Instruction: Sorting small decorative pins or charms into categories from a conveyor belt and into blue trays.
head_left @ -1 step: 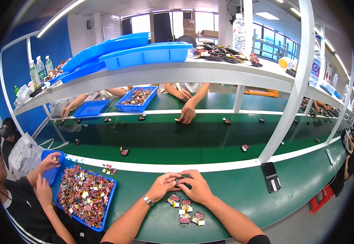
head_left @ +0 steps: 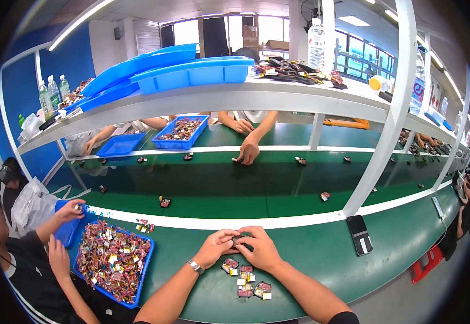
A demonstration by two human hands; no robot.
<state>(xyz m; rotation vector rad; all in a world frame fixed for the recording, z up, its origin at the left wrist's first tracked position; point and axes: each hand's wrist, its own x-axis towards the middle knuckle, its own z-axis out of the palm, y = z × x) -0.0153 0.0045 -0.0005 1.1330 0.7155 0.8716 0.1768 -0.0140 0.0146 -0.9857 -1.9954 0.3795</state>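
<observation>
My left hand [head_left: 216, 248] and my right hand [head_left: 259, 248] meet over the green table [head_left: 310, 243], fingers pinched on a small dark piece [head_left: 237, 240] between them. The fingertips cover most of it, so its kind cannot be made out. Just below my hands lie several small dark-edged pieces [head_left: 246, 272] with red faces and yellow and white tabs. A metal-banded watch [head_left: 195, 265] circles my left wrist.
To my left, a blue tray [head_left: 149, 254] is heaped with small red, yellow and white pieces; a co-worker's hands [head_left: 59, 258] are beside it. A black case [head_left: 360, 236] lies to the right. Beyond the white rail, a green belt [head_left: 235, 189] carries scattered pieces. A white shelf [head_left: 300, 98] spans above.
The co-worker's raised hand at the left has shifted slightly to the right. My own hands show no visible movement.
</observation>
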